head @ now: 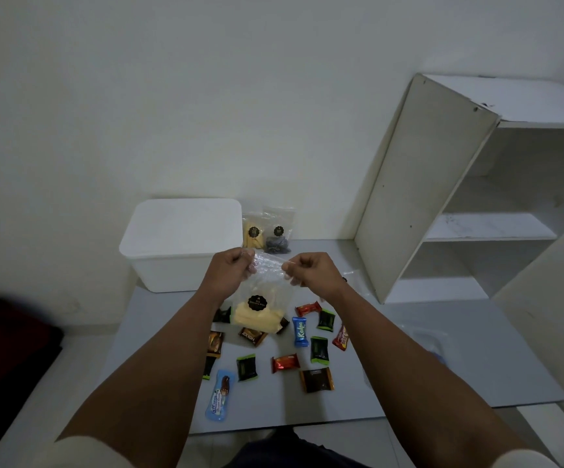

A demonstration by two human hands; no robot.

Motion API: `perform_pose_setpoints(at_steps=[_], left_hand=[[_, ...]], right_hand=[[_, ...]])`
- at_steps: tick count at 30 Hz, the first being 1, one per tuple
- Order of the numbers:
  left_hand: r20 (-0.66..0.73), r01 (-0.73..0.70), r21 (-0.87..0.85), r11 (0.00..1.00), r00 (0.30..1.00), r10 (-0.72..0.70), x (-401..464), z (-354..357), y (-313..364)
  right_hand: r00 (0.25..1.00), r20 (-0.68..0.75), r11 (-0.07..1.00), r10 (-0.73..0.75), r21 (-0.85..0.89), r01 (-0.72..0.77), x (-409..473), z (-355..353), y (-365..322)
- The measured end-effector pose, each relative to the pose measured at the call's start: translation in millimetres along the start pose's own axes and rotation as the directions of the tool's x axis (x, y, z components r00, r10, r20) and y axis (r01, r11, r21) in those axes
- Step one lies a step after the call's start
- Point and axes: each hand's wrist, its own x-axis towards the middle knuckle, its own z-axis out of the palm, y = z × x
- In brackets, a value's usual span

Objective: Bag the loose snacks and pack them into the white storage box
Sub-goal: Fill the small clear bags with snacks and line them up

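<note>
I hold a clear plastic bag (263, 300) upright above the grey mat; yellow snacks and a round black label show inside it. My left hand (229, 269) pinches its top left corner and my right hand (311, 269) pinches the top right corner. The white storage box (182, 244) stands behind my left hand with its lid on. Two filled bags, one yellow (252, 231) and one dark (277, 235), lean against the wall beside the box. Several loose wrapped snacks lie below the bag, among them a blue Kalpa bar (300, 331) and a red wrapper (285, 363).
The grey mat (443, 383) covers the floor in front of me. A white shelf unit (443, 184) stands at the right. Clear empty bags (426, 336) lie on the mat's right side. A dark red object (7, 349) sits at the far left.
</note>
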Motion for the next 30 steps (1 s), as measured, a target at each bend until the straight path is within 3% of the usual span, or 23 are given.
perform_pose_setpoints(at_steps=[11,23,30], left_hand=[[-0.032,0.039,-0.030,0.999,0.999,-0.040,-0.3,1.2,-2.1],[-0.035,0.050,-0.021,0.999,0.998,-0.051,-0.2,-5.5,-5.2],[0.059,0.113,-0.014,0.993,0.992,-0.112,1.7,-0.3,-9.5]], right_hand=[[0.998,-0.035,0.991,0.058,0.127,-0.053,-11.5,-9.0,5.8],[0.999,-0.024,0.990,0.048,0.131,-0.044,-15.3,-8.3,4.4],[0.994,-0.087,0.987,0.059,0.155,-0.045,-14.1,-13.7,13.1]])
